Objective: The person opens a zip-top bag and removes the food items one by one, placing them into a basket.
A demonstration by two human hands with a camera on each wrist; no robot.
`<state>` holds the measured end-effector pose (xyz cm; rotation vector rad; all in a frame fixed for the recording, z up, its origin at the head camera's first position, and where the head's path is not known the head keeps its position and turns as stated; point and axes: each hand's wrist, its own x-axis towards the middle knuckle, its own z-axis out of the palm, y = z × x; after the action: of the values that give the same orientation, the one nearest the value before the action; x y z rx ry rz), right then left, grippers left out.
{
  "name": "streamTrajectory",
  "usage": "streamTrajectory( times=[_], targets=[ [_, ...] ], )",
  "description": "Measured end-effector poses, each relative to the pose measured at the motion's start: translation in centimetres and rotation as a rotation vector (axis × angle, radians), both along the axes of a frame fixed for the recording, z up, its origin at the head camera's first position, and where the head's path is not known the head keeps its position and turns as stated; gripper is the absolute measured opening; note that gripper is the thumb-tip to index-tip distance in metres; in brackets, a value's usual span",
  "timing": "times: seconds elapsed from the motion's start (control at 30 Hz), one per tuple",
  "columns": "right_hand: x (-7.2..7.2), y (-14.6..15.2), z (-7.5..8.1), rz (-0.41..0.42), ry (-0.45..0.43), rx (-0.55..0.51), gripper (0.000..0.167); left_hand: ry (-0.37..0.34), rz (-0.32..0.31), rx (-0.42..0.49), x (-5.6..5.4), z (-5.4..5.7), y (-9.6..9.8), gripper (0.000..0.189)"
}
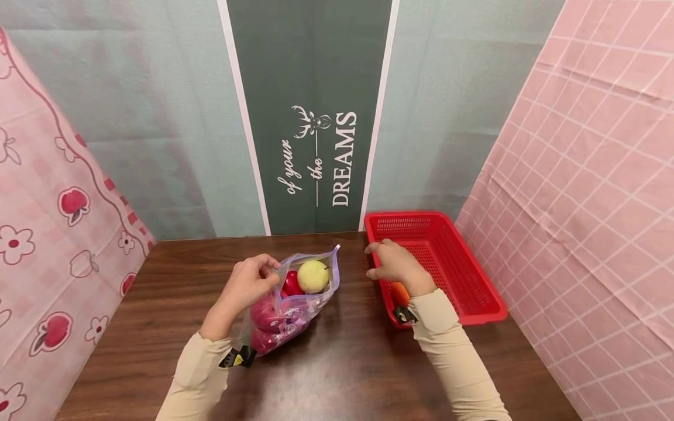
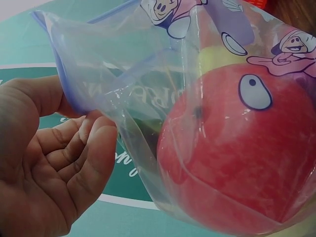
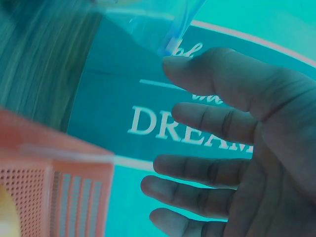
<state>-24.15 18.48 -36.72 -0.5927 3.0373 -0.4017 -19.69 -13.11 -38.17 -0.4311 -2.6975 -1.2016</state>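
My left hand [image 1: 251, 286] pinches the rim of a clear zip bag [image 1: 300, 330] with purple edging and cartoon prints. The bag's mouth gapes, and a pale yellow round fruit with a stem [image 1: 313, 276] sits at the top beside a smaller shiny red one [image 1: 292, 283]. Larger red fruits lie lower down; in the left wrist view one red fruit [image 2: 232, 153] presses against the plastic. My right hand [image 1: 395, 264], fingers spread and holding nothing, hovers at the left rim of a red basket [image 1: 479, 275]. An orange item [image 1: 400, 293] in the basket is partly covered by my right wrist.
Bag and basket stand on a dark brown wooden table [image 1: 358, 374]. Behind it hangs a green cloth [image 1: 316, 70] with white lettering. Pink cloths close off both sides, a gridded one [image 1: 584, 193] on the right, close to the basket, and a patterned one [image 1: 58, 251] on the left.
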Motion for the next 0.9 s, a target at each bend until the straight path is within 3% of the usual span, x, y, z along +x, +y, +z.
streamTrajectory(
  times=[0.33, 0.63, 0.9],
  targets=[
    [0.0, -2.5, 0.3, 0.092, 0.048, 0.011, 0.047, -0.008, 0.005, 0.01, 0.1, 0.0, -0.1, 0.015],
    [0.0, -4.5, 0.2, 0.216, 0.146, 0.009, 0.041, -0.01, 0.001, 0.015, 0.0, 0.0, 0.1, 0.015],
    [0.2, -6.1, 0.3, 0.226, 0.133, 0.015, 0.038, -0.027, 0.009, 0.013, -0.1, -0.1, 0.1, 0.015]
  ],
)
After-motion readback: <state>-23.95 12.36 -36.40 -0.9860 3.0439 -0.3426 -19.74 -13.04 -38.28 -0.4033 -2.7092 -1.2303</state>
